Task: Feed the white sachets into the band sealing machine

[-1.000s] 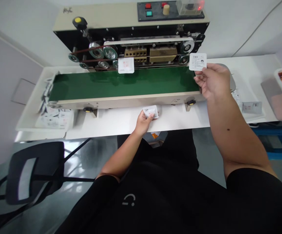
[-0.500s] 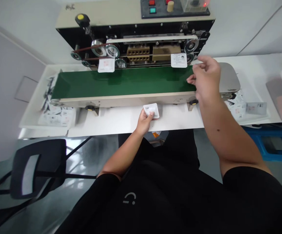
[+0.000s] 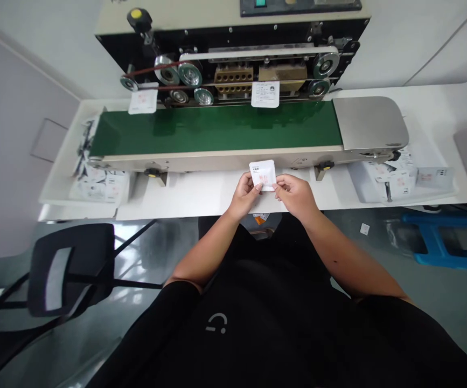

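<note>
A small white printed sachet (image 3: 263,173) is held upright in front of the sealing machine, above the table's front edge. My left hand (image 3: 246,195) pinches its lower left side, thumb on the face. At the lower right corner my right hand (image 3: 294,195) grips it too, thumb and fingers together. Beyond, a second sachet (image 3: 265,95) hangs from the band sealer (image 3: 233,59) at its brass blocks. Another sachet (image 3: 143,101) is at the rollers on the left. Below both runs the green conveyor belt (image 3: 217,129).
A bin of sachets (image 3: 124,188) stands at the belt's left end, and another tray (image 3: 362,186) with sachets at the right. A black chair (image 3: 71,269) is at my left, a blue stool (image 3: 423,237) at my right. One sachet (image 3: 364,229) lies on the floor.
My right hand has come down from the sealer's right end to the sachet in my left hand. The two sachets in the machine have moved left. The view has shifted slightly.
</note>
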`<action>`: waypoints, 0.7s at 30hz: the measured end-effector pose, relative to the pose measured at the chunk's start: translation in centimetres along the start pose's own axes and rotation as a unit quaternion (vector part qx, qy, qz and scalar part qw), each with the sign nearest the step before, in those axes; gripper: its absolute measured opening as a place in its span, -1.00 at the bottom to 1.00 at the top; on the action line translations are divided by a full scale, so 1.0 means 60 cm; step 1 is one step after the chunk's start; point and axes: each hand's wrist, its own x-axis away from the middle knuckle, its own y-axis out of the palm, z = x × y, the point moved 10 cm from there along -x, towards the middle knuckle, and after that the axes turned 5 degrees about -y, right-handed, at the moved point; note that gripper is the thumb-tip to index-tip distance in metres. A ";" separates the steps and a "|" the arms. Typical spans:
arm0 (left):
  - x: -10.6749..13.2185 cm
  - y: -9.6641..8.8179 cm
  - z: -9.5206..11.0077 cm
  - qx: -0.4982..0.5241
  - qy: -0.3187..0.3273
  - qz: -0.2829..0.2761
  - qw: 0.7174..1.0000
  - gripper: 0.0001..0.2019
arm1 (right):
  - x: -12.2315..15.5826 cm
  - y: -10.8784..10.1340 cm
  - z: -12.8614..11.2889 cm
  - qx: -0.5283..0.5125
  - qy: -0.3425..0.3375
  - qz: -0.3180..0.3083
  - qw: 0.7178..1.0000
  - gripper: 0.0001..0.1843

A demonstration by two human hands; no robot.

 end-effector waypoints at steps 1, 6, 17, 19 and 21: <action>0.001 0.002 0.004 0.002 0.005 -0.003 1.000 -0.52 | -0.005 -0.020 -0.011 -0.027 -0.007 0.020 0.999 -0.78; 0.002 0.002 0.017 0.007 0.012 0.000 1.000 -0.54 | -0.041 -0.190 -0.071 -0.125 -0.014 0.213 0.969 -0.71; 0.001 0.004 0.020 0.007 0.012 0.007 1.000 -0.53 | -0.172 -0.295 -0.101 -0.116 0.072 0.249 0.959 -0.76; 0.001 0.003 0.020 0.009 0.010 0.009 1.000 -0.52 | -0.183 -0.281 -0.108 -0.117 0.084 0.240 0.960 -0.79; 0.001 0.002 0.018 0.010 0.007 0.011 1.000 -0.52 | -0.196 -0.265 -0.114 -0.119 0.088 0.228 0.962 -0.80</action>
